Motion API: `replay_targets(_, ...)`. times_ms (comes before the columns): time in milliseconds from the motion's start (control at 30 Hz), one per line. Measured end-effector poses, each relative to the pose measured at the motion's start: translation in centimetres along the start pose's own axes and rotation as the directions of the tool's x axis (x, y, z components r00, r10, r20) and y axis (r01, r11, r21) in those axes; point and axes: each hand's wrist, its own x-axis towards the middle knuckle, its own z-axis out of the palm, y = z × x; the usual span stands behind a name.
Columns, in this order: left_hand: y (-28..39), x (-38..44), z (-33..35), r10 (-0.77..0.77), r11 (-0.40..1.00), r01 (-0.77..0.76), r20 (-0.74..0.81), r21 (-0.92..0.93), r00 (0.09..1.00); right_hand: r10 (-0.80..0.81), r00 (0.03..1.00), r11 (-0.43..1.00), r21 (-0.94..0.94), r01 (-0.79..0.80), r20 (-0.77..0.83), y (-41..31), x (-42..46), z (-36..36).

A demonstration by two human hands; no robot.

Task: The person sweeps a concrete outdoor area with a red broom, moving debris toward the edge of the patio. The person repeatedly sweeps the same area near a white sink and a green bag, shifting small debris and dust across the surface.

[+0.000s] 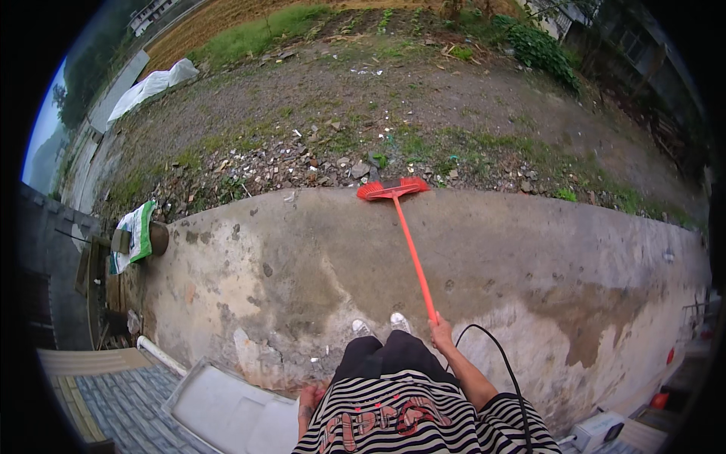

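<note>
My right hand (440,333) grips the top end of an orange broom handle (413,249). The handle slopes away from me to a red-bristled broom head (393,189), which rests at the far edge of the concrete slab (482,249). Low beside my body is my left hand (311,395), partly hidden by the striped shirt. Its fingers look curled, but whether they hold anything is not clear. A black cable (499,346) arcs up past my right forearm.
Beyond the slab lie broken rubble (306,162), weeds and bare soil. A green-and-white sack (134,238) drapes over a block at left. Close on my left are a pale panel (227,403) and a white pipe (161,356). A white box (596,431) stands at lower right.
</note>
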Motion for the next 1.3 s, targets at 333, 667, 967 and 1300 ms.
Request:
replay_targets(333,-0.7,-1.2,2.4,-0.105,0.983,0.100,-0.021,-0.153,0.994,0.002,0.987,0.823,0.560,-0.094,0.163,-14.3,-3.6,-2.7)
replay_targets(667,-3.7,-1.7,3.5,-0.147,0.954,0.119,-0.085,-0.274,0.985,-0.069,0.998,0.953,0.296,0.065,0.006,-9.0,5.9,-4.6)
replay_targets(967,-6.5,-0.9,5.6,-0.184,0.971,0.144,-0.213,-0.193,0.960,0.000,0.994,0.998,0.060,-0.006,0.110,-6.7,-1.7,-10.2)
replay_targets(1300,-2.0,2.4,8.4,-0.045,0.994,0.033,-0.120,-0.102,0.992,0.126,0.967,0.982,-0.166,-0.090,0.223,0.7,-12.8,-16.0)
